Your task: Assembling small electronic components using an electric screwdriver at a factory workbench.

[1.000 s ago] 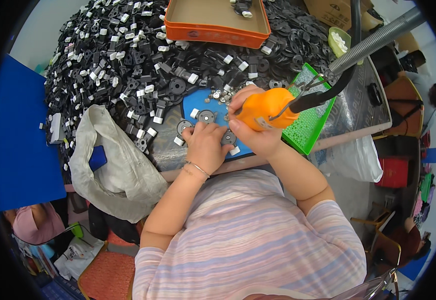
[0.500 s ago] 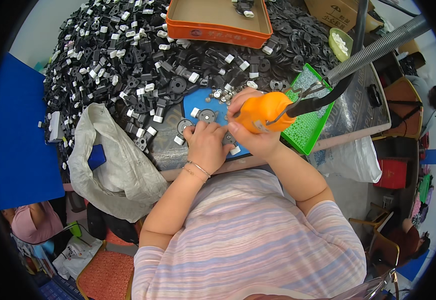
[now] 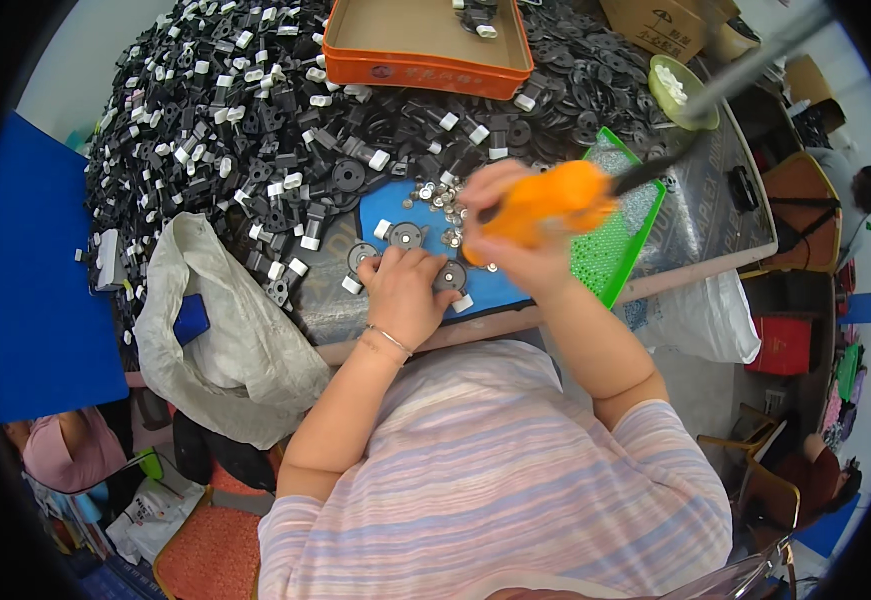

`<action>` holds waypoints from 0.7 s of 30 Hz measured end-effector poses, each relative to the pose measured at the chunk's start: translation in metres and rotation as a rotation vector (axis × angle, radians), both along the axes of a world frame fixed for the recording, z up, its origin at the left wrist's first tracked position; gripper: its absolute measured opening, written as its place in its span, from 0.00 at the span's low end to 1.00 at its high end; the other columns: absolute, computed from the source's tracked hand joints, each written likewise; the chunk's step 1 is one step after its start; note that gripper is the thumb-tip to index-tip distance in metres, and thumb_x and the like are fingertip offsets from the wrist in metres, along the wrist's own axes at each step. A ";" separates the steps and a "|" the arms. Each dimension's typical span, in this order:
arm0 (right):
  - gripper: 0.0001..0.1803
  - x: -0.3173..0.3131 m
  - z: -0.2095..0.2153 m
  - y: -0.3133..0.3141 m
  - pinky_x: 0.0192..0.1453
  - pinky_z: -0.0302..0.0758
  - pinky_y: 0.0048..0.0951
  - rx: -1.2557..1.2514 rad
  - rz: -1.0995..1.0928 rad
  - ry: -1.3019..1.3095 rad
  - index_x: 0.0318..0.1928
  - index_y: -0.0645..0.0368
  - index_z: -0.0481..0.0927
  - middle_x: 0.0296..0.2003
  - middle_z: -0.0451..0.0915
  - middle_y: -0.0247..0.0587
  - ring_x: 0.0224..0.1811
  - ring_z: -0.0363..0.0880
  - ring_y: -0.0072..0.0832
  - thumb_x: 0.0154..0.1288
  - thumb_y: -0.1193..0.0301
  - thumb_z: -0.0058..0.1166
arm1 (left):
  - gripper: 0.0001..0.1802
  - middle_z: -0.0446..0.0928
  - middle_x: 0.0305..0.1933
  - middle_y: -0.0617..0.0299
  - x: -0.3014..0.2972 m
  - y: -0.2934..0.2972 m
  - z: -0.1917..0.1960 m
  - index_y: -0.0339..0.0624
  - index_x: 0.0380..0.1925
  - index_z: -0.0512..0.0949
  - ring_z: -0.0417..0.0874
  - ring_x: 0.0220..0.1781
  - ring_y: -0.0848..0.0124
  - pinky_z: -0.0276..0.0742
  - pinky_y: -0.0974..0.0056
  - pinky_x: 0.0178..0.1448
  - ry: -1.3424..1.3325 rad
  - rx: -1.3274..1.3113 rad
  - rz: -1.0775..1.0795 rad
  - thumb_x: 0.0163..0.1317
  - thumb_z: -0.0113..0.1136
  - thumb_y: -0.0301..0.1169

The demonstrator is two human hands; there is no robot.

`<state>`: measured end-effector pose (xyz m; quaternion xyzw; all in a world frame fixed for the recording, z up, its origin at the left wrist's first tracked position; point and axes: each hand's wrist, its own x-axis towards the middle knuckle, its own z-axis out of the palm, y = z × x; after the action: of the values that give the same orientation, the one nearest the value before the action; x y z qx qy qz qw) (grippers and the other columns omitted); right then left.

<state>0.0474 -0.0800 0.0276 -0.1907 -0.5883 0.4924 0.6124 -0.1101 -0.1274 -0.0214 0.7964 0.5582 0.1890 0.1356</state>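
My right hand (image 3: 516, 240) grips an orange power screwdriver (image 3: 566, 205), blurred by motion, whose tip I cannot make out. My left hand (image 3: 404, 295) lies with fingers spread over the blue mat (image 3: 501, 290), among three black round parts with white ends. One round part (image 3: 407, 236) sits just beyond the fingertips, another (image 3: 361, 258) at their left. The third (image 3: 451, 277) is by the thumb, partly covered. Small silvery metal pieces (image 3: 443, 197) are scattered on the mat between the far round part and my right hand.
A heap of black parts with white ends (image 3: 226, 130) covers the table's far left. Behind stands an orange-rimmed box (image 3: 426, 77). At right are a green tray (image 3: 606, 270) of small pieces and a yellowish bowl (image 3: 684, 95). A pale cloth sack (image 3: 241, 370) hangs at the near left edge.
My right hand has pulled the screwdriver slightly up and to the right, away from the round part by my left thumb. My left hand has stayed among the round parts.
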 end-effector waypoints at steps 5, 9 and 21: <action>0.17 0.054 0.031 -0.007 0.32 0.71 0.26 0.098 -0.302 0.125 0.40 0.63 0.69 0.36 0.68 0.44 0.28 0.72 0.28 0.49 0.77 0.59 | 0.21 0.77 0.38 0.70 -0.003 -0.003 -0.001 0.49 0.38 0.81 0.71 0.45 0.69 0.53 0.55 0.55 -0.035 0.036 -0.005 0.39 0.71 0.38; 0.15 0.088 0.003 -0.004 0.38 0.73 0.24 0.108 -0.534 -0.067 0.38 0.64 0.71 0.35 0.71 0.40 0.33 0.72 0.25 0.48 0.83 0.57 | 0.22 0.78 0.39 0.69 -0.003 -0.002 0.000 0.49 0.38 0.81 0.71 0.46 0.68 0.52 0.54 0.57 -0.036 0.041 -0.005 0.39 0.71 0.38; 0.15 0.085 -0.015 0.002 0.39 0.73 0.25 0.035 -0.489 0.046 0.38 0.63 0.71 0.36 0.71 0.40 0.34 0.73 0.26 0.48 0.85 0.55 | 0.24 0.78 0.41 0.67 -0.002 -0.003 0.000 0.47 0.40 0.81 0.72 0.47 0.66 0.51 0.53 0.57 -0.028 0.012 -0.003 0.40 0.71 0.40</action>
<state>0.1324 -0.0779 0.0124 -0.3054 -0.5189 0.3233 0.7301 -0.1120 -0.1307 -0.0210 0.7954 0.5539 0.2031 0.1387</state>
